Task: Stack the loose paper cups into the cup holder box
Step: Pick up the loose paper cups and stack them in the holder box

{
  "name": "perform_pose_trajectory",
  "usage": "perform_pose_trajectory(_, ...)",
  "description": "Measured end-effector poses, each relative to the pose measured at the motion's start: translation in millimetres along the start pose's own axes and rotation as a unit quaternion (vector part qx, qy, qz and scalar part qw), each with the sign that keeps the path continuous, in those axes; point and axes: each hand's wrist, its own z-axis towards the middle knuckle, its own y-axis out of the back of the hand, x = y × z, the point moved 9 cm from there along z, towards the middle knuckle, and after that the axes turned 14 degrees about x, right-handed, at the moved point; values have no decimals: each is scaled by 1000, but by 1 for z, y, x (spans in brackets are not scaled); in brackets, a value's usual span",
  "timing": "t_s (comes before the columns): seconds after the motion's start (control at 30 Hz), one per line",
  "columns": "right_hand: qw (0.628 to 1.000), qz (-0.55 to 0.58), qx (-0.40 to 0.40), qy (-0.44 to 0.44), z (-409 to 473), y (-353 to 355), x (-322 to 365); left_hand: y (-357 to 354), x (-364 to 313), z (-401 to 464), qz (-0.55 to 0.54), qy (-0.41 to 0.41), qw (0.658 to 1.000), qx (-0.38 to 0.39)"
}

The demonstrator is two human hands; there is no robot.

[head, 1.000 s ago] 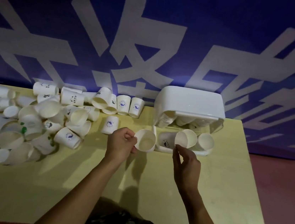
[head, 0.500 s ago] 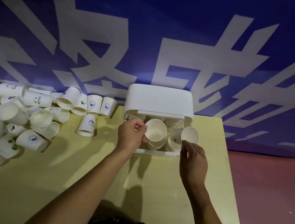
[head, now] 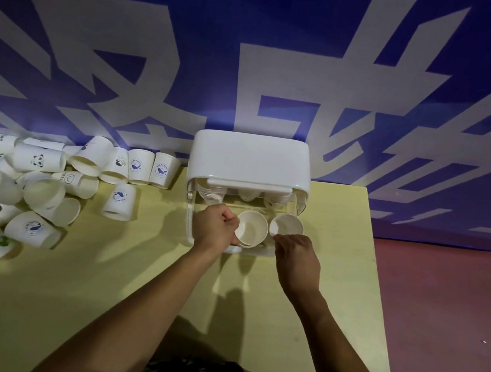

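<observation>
A pale yellow counter (head: pixel 119 294) runs out from the person toward a deep blue wall banner (head: pixel 253 63) printed with large white characters. To the right of the counter lies a dull red floor (head: pixel 444 318).

At the back of the counter, against the banner, stands the white cup holder box (head: pixel 250 163), its lid closed above and its clear front compartment open toward the person, with nested cups visible inside it.

The left hand (head: pixel 216 227) is closed around the side of a paper cup (head: pixel 252 228), whose open mouth faces the camera; this cup sits in the front of the box, on top of another cup's rim just below it. The right hand (head: pixel 297 254) pinches the near rim of a second paper cup (head: pixel 287 225) between thumb and fingertips, just beside the first, also at the box's front opening. The two cups are close but whether they touch cannot be told.

On the left part of the counter lies a heap of loose cups (head: pixel 21 189), most on their sides, some with whale or panda prints. One whale-print cup (head: pixel 119 201) stands upside down between the heap and the box, well apart from both hands. Both forearms cross the bare counter and cast shadows on it.
</observation>
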Motion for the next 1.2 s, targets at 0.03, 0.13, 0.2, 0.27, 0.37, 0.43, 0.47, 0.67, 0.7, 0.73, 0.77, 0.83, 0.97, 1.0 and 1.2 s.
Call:
perform_pose_trajectory(0.03,1000,-5,1,7,2,-1,1,-3,5,2,8,7,1000,4)
perform_pose_trajectory(0.13,1000,-10,7,13,7,-4,4,-5,14,8,17,20,1000,4)
perform_pose_trajectory(0.2,1000,-9,11,11,9,-6,3,-4,17,12,5,21,1000,7)
perform_pose_trajectory(0.27,1000,-6,13,12,11,-7,3,-3,18,15,2,19,1000,18)
perform_pose_trajectory(0.37,1000,-11,17,1,15,-10,-1,-5,19,13,-2,6,998,56)
perform_pose_trajectory(0.43,999,-34,8,4,17,-9,4,2,23,9,-10,-6,998,68)
perform_pose_trajectory(0.47,999,-44,-13,16,16,-4,12,11,26,7,-10,-18,998,63)
perform_pose_trajectory(0.67,991,38,-84,101,6,8,110,106,46,-16,139,-60,988,-35)
perform_pose_trajectory(0.7,991,44,-55,114,10,-5,128,123,51,-21,167,-60,983,-51)
perform_pose_trajectory(0.73,991,41,-23,128,15,-19,147,142,57,-24,195,-58,977,-67)
perform_pose_trajectory(0.77,989,36,6,141,19,-34,165,161,65,-27,217,-54,971,-82)
perform_pose_trajectory(0.83,985,49,57,157,24,-65,198,199,84,-34,242,-36,963,-110)
perform_pose_trajectory(0.97,971,106,160,142,32,-123,256,275,126,-45,254,8,954,-157)
perform_pose_trajectory(1.0,966,127,192,119,35,-138,266,292,135,-47,254,22,953,-163)
perform_pose_trajectory(1.2,844,442,293,-85,42,-212,311,383,157,-55,262,11,935,-238)
